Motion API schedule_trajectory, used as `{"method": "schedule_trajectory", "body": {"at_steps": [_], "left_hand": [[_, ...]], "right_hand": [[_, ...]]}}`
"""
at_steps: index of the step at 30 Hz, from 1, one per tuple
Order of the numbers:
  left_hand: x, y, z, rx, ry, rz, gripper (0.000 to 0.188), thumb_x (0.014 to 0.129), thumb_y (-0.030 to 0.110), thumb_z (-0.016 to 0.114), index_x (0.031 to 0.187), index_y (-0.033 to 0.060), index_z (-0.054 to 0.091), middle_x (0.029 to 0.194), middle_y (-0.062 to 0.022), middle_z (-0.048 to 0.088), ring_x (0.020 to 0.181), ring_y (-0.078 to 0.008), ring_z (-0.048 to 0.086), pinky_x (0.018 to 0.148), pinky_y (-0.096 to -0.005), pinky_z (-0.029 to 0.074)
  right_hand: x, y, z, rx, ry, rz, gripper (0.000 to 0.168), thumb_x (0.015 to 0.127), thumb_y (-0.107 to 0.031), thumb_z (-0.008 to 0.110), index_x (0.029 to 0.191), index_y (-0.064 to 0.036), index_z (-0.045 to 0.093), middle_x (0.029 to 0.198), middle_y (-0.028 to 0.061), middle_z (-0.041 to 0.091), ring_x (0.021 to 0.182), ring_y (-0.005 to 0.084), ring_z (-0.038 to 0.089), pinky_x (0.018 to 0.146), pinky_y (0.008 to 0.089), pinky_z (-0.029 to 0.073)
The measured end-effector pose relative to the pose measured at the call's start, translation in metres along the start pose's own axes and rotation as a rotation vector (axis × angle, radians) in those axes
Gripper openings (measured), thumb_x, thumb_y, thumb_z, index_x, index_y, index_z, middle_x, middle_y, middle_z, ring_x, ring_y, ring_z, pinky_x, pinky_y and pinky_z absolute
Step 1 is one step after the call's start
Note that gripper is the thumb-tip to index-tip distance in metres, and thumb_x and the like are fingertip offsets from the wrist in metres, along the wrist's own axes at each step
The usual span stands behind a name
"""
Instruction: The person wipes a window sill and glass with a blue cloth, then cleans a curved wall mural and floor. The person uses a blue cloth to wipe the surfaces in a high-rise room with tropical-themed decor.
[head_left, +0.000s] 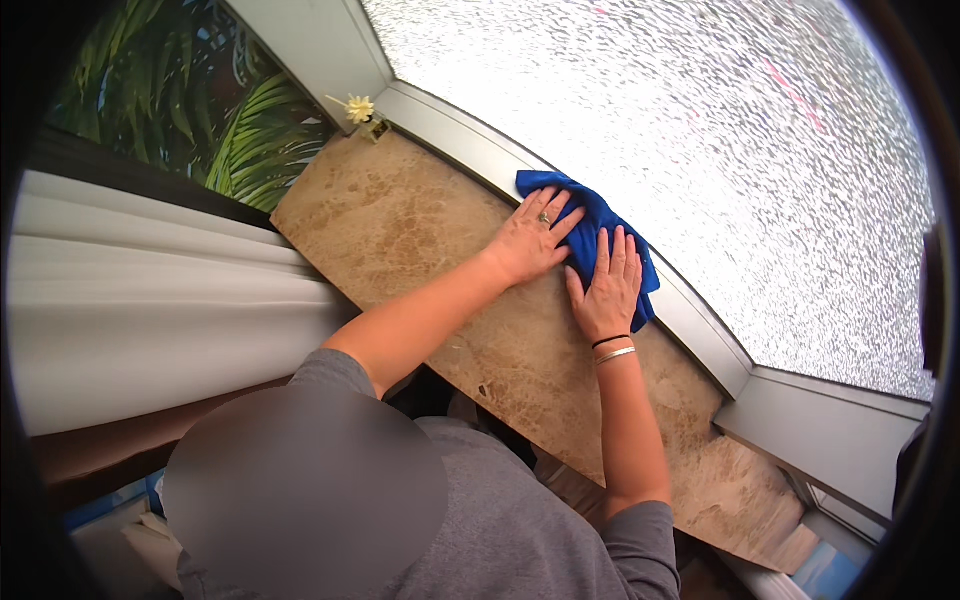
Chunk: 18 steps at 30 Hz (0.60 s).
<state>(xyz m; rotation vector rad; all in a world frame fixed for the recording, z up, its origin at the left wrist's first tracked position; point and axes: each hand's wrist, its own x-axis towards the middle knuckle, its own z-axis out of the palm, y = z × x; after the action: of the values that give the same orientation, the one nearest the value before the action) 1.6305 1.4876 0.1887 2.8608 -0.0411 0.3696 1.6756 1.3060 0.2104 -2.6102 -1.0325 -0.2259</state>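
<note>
A blue cloth (592, 217) lies bunched along the inner edge of a brown marble windowsill (405, 217) and reaches up against the light window frame (465, 146). My left hand (531, 244) rests flat on the cloth's left part, fingers spread, a ring on one finger. Beside it, my right hand (609, 292) presses flat on the right part, its fingers fairly straight and the thumb apart. A dark band and a silver-coloured bracelet circle the right wrist. Neither hand has its fingers closed around the cloth; what lies beneath the palms is hidden.
A small pale yellow flower ornament (361, 112) stands in the sill's far left corner. Textured window glass (637, 97) rises behind the frame. A palm-leaf picture (195, 97) and a white curtain (165, 300) are at left. The sill continues past a frame post (817, 442) at right.
</note>
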Motion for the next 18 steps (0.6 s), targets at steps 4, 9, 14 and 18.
{"method": "schedule_trajectory", "body": {"at_steps": [4, 9, 14, 18], "left_hand": [[-0.015, -0.067, -0.024, -0.055, 0.082, -0.061, 0.059, 0.094, 0.031, 0.058, 0.146, 0.0059, 0.047, 0.151, -0.0223, 0.039, 0.142, -0.0409, 0.032, 0.12, -0.0523, 0.024], [-0.022, -0.133, -0.042, -0.11, 0.092, -0.391, 0.066, 0.101, 0.049, 0.046, 0.147, 0.0024, 0.044, 0.158, -0.0262, 0.029, 0.149, -0.0433, 0.019, 0.12, -0.0559, 0.019], [0.004, -0.163, -0.041, -0.088, 0.174, -0.565, 0.061, 0.102, 0.045, 0.041, 0.144, 0.0012, 0.047, 0.158, -0.0266, 0.029, 0.149, -0.0461, 0.016, 0.115, -0.0705, 0.01], [0.01, -0.191, -0.043, -0.111, 0.158, -0.621, 0.063, 0.102, 0.048, 0.039, 0.147, 0.0046, 0.046, 0.159, -0.0214, 0.029, 0.151, -0.04, 0.015, 0.116, -0.07, 0.005]], "right_hand": [[0.058, -0.04, 0.022, 0.444, -0.054, -0.087, 0.056, 0.092, -0.038, 0.068, 0.132, 0.0, 0.06, 0.149, 0.0206, 0.047, 0.141, 0.0381, 0.039, 0.117, 0.0462, 0.029], [0.112, -0.107, 0.066, 0.103, 0.075, -0.155, 0.051, 0.096, -0.028, 0.058, 0.142, -0.007, 0.052, 0.149, 0.0175, 0.047, 0.139, 0.0345, 0.041, 0.116, 0.0459, 0.03], [0.149, -0.152, 0.103, -0.046, 0.016, -0.25, 0.056, 0.098, -0.028, 0.045, 0.149, -0.005, 0.043, 0.157, 0.0146, 0.038, 0.146, 0.0318, 0.033, 0.12, 0.0474, 0.023], [0.167, -0.17, 0.111, -0.028, 0.024, -0.26, 0.056, 0.099, -0.029, 0.043, 0.148, -0.003, 0.044, 0.156, 0.0147, 0.039, 0.146, 0.0306, 0.034, 0.12, 0.0449, 0.023]]}}
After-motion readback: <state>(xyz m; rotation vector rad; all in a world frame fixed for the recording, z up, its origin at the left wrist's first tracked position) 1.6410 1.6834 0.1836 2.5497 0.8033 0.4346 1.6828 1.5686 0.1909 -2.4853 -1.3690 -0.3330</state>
